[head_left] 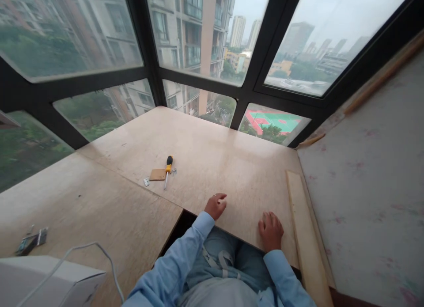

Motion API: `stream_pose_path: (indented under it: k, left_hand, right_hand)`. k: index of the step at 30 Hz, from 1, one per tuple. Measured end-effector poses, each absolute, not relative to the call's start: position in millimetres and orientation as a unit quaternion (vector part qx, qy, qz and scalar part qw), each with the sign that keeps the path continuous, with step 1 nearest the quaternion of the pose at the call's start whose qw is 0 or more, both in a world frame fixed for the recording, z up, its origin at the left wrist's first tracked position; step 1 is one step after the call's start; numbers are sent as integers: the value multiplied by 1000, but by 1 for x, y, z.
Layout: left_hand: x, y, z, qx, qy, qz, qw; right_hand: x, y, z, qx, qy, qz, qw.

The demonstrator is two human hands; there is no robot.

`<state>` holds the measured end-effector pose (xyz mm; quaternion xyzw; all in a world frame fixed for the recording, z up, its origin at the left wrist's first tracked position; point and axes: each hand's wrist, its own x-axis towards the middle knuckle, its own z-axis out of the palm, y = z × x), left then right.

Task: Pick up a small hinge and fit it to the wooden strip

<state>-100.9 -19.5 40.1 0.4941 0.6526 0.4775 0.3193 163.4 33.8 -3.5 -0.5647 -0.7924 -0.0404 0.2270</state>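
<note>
My left hand (216, 206) rests at the near edge of the pale wooden surface (212, 152), thumb and forefinger apart and nothing held. To its right, my right hand (271, 230) lies on the same surface with fingers loosely bent and apart, also empty. Beyond my left hand is a screwdriver (168, 167) with a black and yellow handle, its shaft pointing toward me. A small brown wooden piece (157, 174) lies beside it. Small metal screws (174, 171) are on the screwdriver's other side. A small metal plate with holes (146, 182), perhaps a hinge, lies at the left.
A long wooden board (303, 227) lies along the papered wall (367, 179) at the right. At the lower left are a white box (43, 276), a white cable (96, 244) and a dark small object (29, 243). Dark-framed windows (198, 88) border the far side.
</note>
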Motion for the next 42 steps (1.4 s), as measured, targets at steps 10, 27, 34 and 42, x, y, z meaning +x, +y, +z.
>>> stream_pose_path:
  k: [10, 27, 34, 42]
  left_hand:
    - [-272, -64, 54, 233, 870, 434, -25]
    - [-317, -108, 35, 98, 945, 286, -123]
    - [-314, -104, 41, 115, 951, 264, -115]
    - [-316, -102, 36, 117, 952, 251, -131]
  right_hand:
    - [160, 31, 0, -556, -783, -77, 268]
    - [149, 0, 16, -478, -819, 108, 300]
    - [142, -16, 12, -444, -841, 53, 304]
    - [137, -14, 10, -449, -829, 21, 333]
